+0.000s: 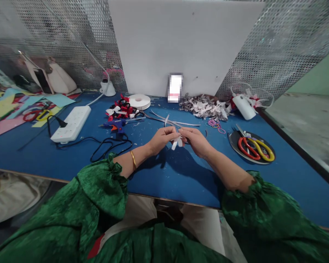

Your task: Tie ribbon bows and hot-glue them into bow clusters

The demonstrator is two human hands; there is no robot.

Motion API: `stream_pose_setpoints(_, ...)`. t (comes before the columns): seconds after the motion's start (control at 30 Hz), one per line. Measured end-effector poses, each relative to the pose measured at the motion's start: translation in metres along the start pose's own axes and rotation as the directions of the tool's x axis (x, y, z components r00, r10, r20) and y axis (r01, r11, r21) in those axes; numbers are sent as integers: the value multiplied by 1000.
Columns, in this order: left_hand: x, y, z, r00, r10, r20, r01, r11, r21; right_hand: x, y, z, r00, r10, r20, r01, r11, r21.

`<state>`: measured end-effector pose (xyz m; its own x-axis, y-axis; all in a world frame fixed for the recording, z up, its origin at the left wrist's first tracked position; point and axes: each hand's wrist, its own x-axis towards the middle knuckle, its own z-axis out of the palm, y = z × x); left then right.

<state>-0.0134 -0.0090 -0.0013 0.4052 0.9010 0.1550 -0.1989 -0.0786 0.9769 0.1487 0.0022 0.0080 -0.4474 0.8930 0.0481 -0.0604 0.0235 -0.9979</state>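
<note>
My left hand (164, 138) and my right hand (196, 140) meet above the middle of the blue table. Between their fingertips is a small white ribbon bow (177, 142), its tails hanging down. Both hands are closed in a pinch on it, and the fingers hide its centre. Just behind them, loose grey-white ribbon strips (178, 122) lie on the table. A blue glue gun (116, 125) rests to the left of my left hand. Thin coloured elastic bands (216, 126) lie beyond my right hand.
Scissors (256, 149) with red and yellow handles lie on a dark round plate (231, 140) at right. Ribbon pieces (208, 106) are heaped at the back, near a phone (175, 87). A ribbon roll (139, 101), red-and-white bows (121, 109) and a power strip (71, 124) stand left.
</note>
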Motion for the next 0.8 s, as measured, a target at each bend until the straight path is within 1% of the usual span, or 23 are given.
stream_pose_setpoints(0.07,-1,2,2,999,-3,54,4,1000,-8,-1,0,1,999,33,17,-34,999,21)
stream_pose_setpoints(0.13,-3,3,4,997,-12,76,15,999,-32,-1,0,4,998,60,9,-61,995,78)
stream_pose_setpoints(0.2,-4,6,6,998,-11,62,14,999,-45,-2,1,7,997,69,-16,-66,984,167)
stream_pose_setpoints(0.3,-5,10,7,1000,20,21,-20,1000,-13,-1,3,11,996,77,-39,-61,949,310)
stream_pose_setpoints(0.4,-5,10,7,999,37,8,-37,999,5,0,3,11,995,97,-20,-83,927,365)
stream_pose_setpoints(0.5,-3,4,7,999,36,-10,-37,998,-45,0,1,8,994,99,-42,-82,950,302)
stream_pose_setpoints(0.63,-1,-1,4,1000,16,-13,-17,997,-81,2,-1,1,998,0,-70,6,996,86)
stream_pose_setpoints(0.7,-1,-1,3,999,7,-32,-9,998,-55,2,0,-2,997,-49,-65,49,999,5)
stream_pose_setpoints(0.8,-1,3,3,998,6,-57,-4,999,38,3,1,-4,994,-104,-34,101,992,-76)
